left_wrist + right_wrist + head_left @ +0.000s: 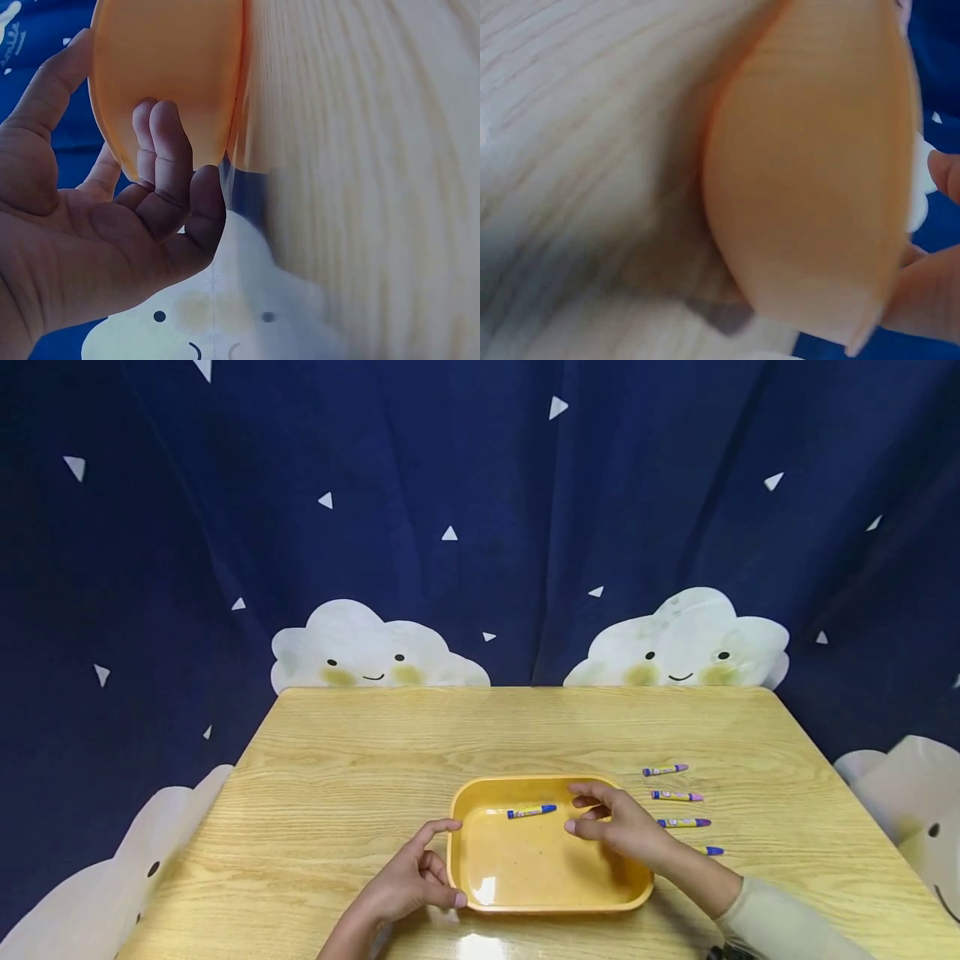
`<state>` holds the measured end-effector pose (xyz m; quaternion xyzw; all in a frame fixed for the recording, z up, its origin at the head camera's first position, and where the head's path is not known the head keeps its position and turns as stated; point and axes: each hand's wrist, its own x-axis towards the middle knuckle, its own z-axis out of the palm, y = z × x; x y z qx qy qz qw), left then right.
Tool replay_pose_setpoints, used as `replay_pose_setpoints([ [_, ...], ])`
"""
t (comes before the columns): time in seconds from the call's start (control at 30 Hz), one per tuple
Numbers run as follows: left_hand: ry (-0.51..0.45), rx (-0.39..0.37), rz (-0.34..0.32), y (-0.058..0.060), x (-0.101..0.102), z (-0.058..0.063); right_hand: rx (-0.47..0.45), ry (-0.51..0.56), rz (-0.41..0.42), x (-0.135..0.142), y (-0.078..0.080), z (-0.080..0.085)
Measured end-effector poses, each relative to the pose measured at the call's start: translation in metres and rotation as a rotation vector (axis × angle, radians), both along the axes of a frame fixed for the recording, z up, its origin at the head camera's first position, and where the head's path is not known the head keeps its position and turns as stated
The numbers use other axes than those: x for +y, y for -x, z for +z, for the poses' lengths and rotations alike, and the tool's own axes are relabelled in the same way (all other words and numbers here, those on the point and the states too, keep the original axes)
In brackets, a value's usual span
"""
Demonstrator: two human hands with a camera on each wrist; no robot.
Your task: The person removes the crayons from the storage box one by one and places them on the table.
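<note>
A yellow plastic tray (551, 903) stands on the wooden table. My left hand (408, 881) holds its left end, index fingertip and thumb at the rim and the other fingers bent beside the outer wall. The left wrist view shows this hand (127, 202) against the tray's side (176, 52). Inside the tray lies one blue crayon (532, 812) with a yellow wrapper. Over the tray's right part hovers my right hand (618, 822), fingers loosely bent and apart from the thumb, nothing between them. In the right wrist view the tray's wall (802, 165) hides most of that hand.
Right of the tray lie several crayons in a column: a light purple crayon (665, 770), a pink-purple crayon (677, 796), a dark purple crayon (684, 822) and a blue crayon (714, 851) partly behind the right forearm. A dark blue curtain (480, 485) hangs beyond the table (360, 743).
</note>
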<state>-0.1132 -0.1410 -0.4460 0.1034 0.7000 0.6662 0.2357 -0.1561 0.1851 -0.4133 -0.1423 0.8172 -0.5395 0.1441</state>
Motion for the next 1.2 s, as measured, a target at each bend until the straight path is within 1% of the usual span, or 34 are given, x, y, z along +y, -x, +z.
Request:
replay_pose_setpoints([
  [0.13, -0.011, -0.004, -0.007, 0.001, 0.001, -0.001, -0.04, 0.005, -0.001, -0.008, 0.003, -0.013],
  [0.3, -0.002, 0.002, -0.017, 0.001, 0.001, -0.001, -0.034, -0.053, -0.012, -0.014, 0.006, -0.024],
  [0.43, -0.006, 0.0, -0.025, 0.002, 0.0, 0.0, 0.004, -0.119, -0.001, -0.017, 0.009, -0.031],
  [0.57, -0.018, -0.006, -0.038, 0.003, 0.0, 0.0, 0.045, -0.179, -0.003, -0.02, 0.011, -0.034],
  [0.73, -0.024, 0.0, -0.039, 0.003, -0.001, -0.001, 0.131, -0.296, 0.026, -0.025, 0.014, -0.036],
  [0.8, -0.025, 0.003, -0.033, 0.003, -0.002, -0.002, 0.156, -0.333, 0.021, -0.026, 0.015, -0.038],
  [0.87, -0.027, 0.003, -0.033, 0.003, -0.002, -0.002, 0.175, -0.354, 0.008, -0.028, 0.016, -0.039],
  [0.97, -0.031, -0.001, -0.031, 0.003, -0.003, -0.002, 0.194, -0.357, -0.012, -0.031, 0.017, -0.041],
  [1.07, -0.034, -0.004, -0.035, 0.002, -0.003, -0.003, 0.216, -0.345, -0.014, -0.033, 0.016, -0.042],
  [1.2, -0.033, -0.005, -0.036, 0.002, -0.003, -0.003, 0.239, -0.373, -0.022, -0.036, 0.014, -0.043],
])
